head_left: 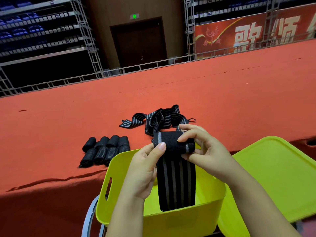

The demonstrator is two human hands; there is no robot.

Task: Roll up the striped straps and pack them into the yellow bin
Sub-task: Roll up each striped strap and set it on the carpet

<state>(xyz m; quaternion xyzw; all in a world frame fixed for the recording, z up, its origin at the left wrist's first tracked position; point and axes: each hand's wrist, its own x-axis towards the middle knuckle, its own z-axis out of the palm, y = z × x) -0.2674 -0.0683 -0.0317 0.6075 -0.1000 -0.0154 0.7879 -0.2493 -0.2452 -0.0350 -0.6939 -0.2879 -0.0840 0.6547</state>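
Nearest: yellow bin (179, 218) below the hands, at the near edge of the desk (68, 117); handle slot visible in its left wall. No rolled straps can be seen inside it. A yellow lid (273, 177) lies just to its right.

Above the bin, both hands work one striped strap (176, 182). Left hand (145, 170): fingers curled behind the strap, thumb pressed on the left end of the roll. Right hand (201, 149): thumb and fingers pinch the right end of the roll. The started roll sits between the two hands; the loose tail hangs straight down into the bin.

Step in hand, by my reading: rolling, early stage, with most of the length not yet wound. Next move calls for turning the roll downward over the tail, keeping the edges aligned and tension even so it does not cone, then dropping it into the bin.

Further out on the desk, left of the bin: rolled straps (106, 149) in two rows. I count about eight, four per row; the near row is partly hidden by the bin rim, so the count is uncertain.

Beyond the hands: a tangled pile of unrolled straps (159, 118). Number in the tangle cannot be told; at least two.
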